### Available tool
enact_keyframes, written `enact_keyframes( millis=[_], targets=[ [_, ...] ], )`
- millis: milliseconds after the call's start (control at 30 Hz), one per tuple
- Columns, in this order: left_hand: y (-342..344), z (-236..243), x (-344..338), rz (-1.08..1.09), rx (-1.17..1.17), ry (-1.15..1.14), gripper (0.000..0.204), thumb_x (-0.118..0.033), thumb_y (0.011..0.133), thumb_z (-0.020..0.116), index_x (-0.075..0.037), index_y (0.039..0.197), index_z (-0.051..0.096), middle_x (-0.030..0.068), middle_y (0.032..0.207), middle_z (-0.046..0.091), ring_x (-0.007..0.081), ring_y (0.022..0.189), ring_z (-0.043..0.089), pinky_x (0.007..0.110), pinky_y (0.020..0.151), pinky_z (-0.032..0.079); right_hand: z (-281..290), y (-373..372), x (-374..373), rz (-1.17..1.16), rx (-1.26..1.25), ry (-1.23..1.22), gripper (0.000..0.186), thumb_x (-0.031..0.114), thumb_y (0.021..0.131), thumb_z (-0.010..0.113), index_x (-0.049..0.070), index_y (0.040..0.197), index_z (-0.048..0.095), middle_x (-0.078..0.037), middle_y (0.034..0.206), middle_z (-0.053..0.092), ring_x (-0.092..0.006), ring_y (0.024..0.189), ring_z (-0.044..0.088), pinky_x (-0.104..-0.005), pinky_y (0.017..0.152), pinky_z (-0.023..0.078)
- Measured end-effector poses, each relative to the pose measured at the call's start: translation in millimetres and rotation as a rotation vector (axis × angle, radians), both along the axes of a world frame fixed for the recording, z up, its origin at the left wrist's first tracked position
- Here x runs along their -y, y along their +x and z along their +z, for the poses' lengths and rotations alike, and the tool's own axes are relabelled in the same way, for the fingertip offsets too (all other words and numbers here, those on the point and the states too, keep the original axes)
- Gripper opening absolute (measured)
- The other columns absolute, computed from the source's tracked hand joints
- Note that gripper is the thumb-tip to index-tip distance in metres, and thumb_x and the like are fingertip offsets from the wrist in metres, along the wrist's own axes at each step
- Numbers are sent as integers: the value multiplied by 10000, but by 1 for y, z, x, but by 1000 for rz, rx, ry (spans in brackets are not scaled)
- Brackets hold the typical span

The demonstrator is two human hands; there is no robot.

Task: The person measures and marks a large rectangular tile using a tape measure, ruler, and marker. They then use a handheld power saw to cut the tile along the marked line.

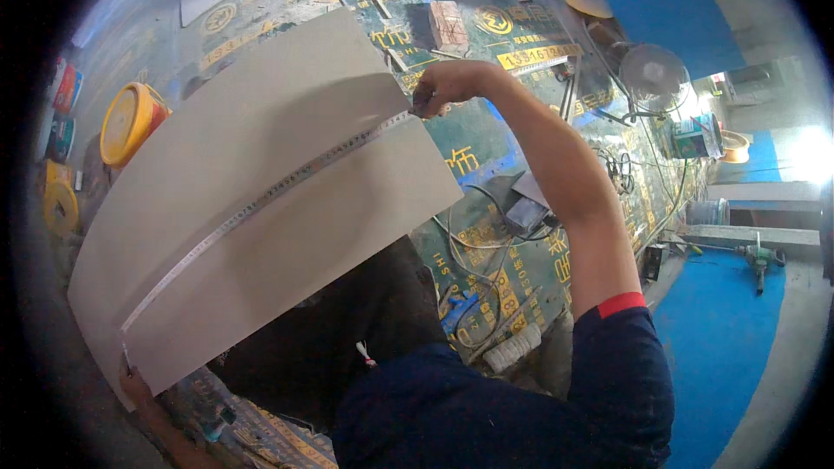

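A large pale rectangular board [217, 139] lies across the black-clad lap below me, with a long measuring tape [287, 180] stretched along it from lower left to upper right. At the board's upper right edge my right hand [447, 87] is closed on the tape measure, fingers curled, its body mostly hidden by them. My left hand [139, 389], in shadow at the lower left end, grips the board's edge at the tape's end; its fingers are only partly visible.
Around the board lie yellow buckets [130, 122], a brick [447, 28], cables [486, 278], a grey object [526, 213] and a white roll [512, 347]. At right are a clear round object [653, 76], more buckets [695, 137] and a green drill [760, 265] on blue flooring.
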State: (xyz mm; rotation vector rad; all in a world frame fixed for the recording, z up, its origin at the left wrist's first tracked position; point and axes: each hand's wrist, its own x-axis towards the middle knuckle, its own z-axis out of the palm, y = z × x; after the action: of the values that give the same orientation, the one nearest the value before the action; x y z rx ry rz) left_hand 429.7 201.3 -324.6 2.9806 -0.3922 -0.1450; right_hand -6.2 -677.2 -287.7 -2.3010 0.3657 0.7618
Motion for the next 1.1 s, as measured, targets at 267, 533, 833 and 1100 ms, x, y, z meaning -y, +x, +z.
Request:
enact_keyframes(
  millis=[267, 533, 833, 1100],
  targets=[
    [-7, 17, 7, -16, -30, -25, 466, -4, 880, 478, 6, 1341, 543, 175, 1260, 624, 288, 1119, 605, 366, 937, 459, 6, 0, -5, 27, 44, -44, 295, 244, 767, 713, 69, 1002, 741, -62, 844, 730, -157, 767, 677, -314, 706, 514],
    [-12, 30, 12, -9, -35, -10, 467, -47, 897, 485, -5, 1360, 529, 179, 1278, 614, 291, 1117, 610, 368, 937, 459, 7, 7, -10, 34, -7, -45, 277, 212, 760, 714, 68, 995, 742, -60, 854, 735, -163, 784, 691, -321, 712, 521],
    [-8, 27, 8, -63, -120, -80, 453, -93, 933, 473, 56, 1360, 495, 206, 1314, 585, 292, 1164, 589, 375, 992, 435, 0, -1, 0, 48, 5, -25, 289, 198, 757, 712, 57, 1008, 736, -78, 866, 735, -169, 802, 696, -327, 727, 525],
    [-36, 12, 34, 36, -115, -196, 406, -112, 911, 493, 17, 1289, 562, 171, 1237, 621, 297, 1099, 607, 380, 970, 456, -8, 16, 8, 131, -78, -288, 313, 300, 783, 692, 50, 966, 736, -112, 825, 716, -233, 754, 660, -394, 729, 504]
  ],
)
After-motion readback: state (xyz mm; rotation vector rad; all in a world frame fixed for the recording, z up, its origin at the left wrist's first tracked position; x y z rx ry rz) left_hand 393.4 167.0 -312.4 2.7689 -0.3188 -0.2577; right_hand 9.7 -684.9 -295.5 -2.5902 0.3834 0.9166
